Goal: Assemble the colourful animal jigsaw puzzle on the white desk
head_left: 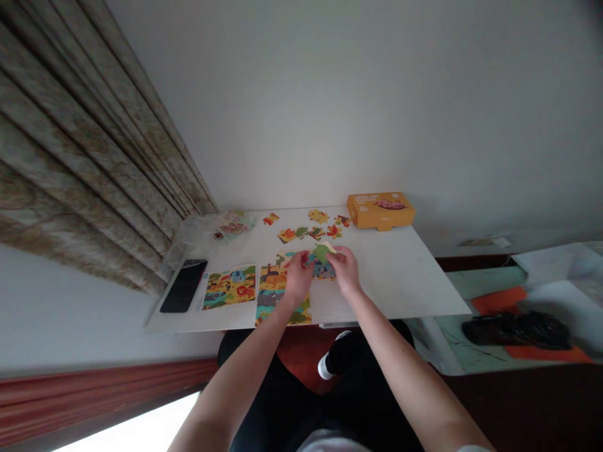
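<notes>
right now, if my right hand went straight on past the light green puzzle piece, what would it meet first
Probably the loose green-and-red jigsaw piece beyond your right hand, though depth is unclear.

Smooth tabletop [396,282] — glossy phone [183,289] near its left edge, printed card puzzle pieces [318,216], matt cardboard box [384,215] at the far right corner.

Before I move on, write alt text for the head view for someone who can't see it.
A person's left hand and right hand work over a partly assembled jigsaw puzzle on a white table, the right holding a green piece. Loose pieces and an orange box lie beyond; a picture card and a phone lie to the left.
</notes>
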Available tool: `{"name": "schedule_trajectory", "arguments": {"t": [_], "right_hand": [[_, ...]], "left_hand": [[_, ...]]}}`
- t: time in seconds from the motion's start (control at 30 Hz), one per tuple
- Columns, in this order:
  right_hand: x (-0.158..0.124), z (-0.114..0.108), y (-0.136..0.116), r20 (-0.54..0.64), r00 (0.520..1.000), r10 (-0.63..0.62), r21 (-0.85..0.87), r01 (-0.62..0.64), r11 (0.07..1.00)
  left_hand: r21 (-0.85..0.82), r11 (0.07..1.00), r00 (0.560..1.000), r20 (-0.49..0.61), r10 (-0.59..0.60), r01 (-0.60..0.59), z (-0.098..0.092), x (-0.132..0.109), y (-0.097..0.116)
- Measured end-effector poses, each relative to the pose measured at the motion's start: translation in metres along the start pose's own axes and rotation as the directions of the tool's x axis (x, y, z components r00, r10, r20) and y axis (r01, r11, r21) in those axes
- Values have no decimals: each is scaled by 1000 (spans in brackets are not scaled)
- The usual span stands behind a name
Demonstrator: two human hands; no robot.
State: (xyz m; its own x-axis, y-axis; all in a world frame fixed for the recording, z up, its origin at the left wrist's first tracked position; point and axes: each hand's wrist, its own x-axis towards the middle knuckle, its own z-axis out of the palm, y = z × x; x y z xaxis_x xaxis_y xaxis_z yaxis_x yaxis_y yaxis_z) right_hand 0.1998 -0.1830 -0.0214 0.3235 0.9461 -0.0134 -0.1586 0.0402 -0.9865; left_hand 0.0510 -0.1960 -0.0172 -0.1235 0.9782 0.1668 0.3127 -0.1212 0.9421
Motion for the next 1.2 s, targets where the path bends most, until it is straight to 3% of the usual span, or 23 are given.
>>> {"name": "schedule_trajectory", "arguments": {"t": [0.1, 0.2, 0.3, 0.57, 0.9, 1.07, 1.2], "right_hand": [[34, -47, 0, -23, 996, -83, -127, 79, 989], [64, -80, 2, 112, 992, -57, -265, 85, 960], [79, -90, 8, 230, 972, -51, -367, 135, 920], [75, -82, 17, 291, 946, -144, -683, 310, 661], [71, -78, 15, 323, 925, -203, -759, 381, 528], [67, -77, 12, 392, 884, -253, -782, 465, 414], [60, -76, 9, 450, 845, -289, -754, 533, 384]], "left_hand": [[280, 927, 960, 198, 198, -249, 6, -5, 5], [435, 805, 892, 382, 240, -403, 14, -10, 9], [547, 671, 843, 483, 236, -501, 20, -12, 8], [561, 651, 838, 492, 235, -512, 22, -14, 4], [558, 656, 842, 481, 244, -508, 23, -16, 6], [564, 650, 841, 485, 239, -509, 22, -16, 6], [566, 645, 842, 479, 249, -513, 23, -15, 5]]}}
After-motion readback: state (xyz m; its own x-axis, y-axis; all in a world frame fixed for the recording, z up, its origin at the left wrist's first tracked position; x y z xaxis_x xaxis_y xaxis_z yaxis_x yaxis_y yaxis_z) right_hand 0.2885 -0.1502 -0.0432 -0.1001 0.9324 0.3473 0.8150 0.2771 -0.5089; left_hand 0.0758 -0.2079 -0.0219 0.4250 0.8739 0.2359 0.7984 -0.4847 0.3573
